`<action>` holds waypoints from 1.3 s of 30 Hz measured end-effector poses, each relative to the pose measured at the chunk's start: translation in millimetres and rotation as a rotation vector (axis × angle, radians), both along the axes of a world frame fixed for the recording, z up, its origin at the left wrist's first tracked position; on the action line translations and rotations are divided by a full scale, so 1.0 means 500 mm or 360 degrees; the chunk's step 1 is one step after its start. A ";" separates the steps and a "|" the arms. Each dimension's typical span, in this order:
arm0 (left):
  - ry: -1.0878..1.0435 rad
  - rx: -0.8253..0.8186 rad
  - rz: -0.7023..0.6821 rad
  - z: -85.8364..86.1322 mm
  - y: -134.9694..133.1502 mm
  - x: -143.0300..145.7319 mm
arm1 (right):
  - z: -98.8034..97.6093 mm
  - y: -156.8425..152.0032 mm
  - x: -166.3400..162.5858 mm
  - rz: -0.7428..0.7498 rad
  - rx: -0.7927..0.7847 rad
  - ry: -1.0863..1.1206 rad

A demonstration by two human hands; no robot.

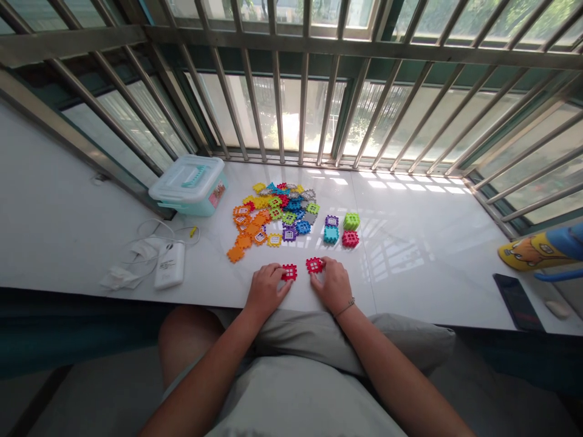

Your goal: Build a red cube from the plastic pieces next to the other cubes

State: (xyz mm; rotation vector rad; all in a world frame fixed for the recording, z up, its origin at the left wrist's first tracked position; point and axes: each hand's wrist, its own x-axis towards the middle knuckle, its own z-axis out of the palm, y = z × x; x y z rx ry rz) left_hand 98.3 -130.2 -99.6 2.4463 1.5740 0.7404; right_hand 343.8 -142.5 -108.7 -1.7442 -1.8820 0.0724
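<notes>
Near the front edge of the white tabletop, my left hand (pixel 268 287) grips a red square building tile (pixel 289 272) with a window pattern and notched edges. A second red window tile (pixel 314 265) is pinched between the thumb and fingers of my right hand (pixel 332 281). A small gap separates the two tiles. Beyond them lies a loose heap of interlocking tiles in orange, yellow (pixel 274 240), green, blue (pixel 303 227), purple (pixel 289 233) and grey. To its right stand small cubes: a green cube (pixel 351 221), a red cube (pixel 350 238) and a teal one (pixel 331 235) with a purple piece (pixel 331 221) behind it.
A lidded teal box (pixel 189 185) sits at the back left. A white power bank (pixel 169 266) with cable and crumpled tissue (pixel 121 278) lies left. At right are a phone (pixel 518 302), a yellow-blue bottle (pixel 537 247) and a small pale object (pixel 556 309). Metal window bars line the back.
</notes>
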 end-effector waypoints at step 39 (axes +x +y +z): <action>0.0017 -0.0036 0.0012 0.004 0.000 0.001 | 0.000 -0.002 0.014 0.0022 -0.0042 0.0217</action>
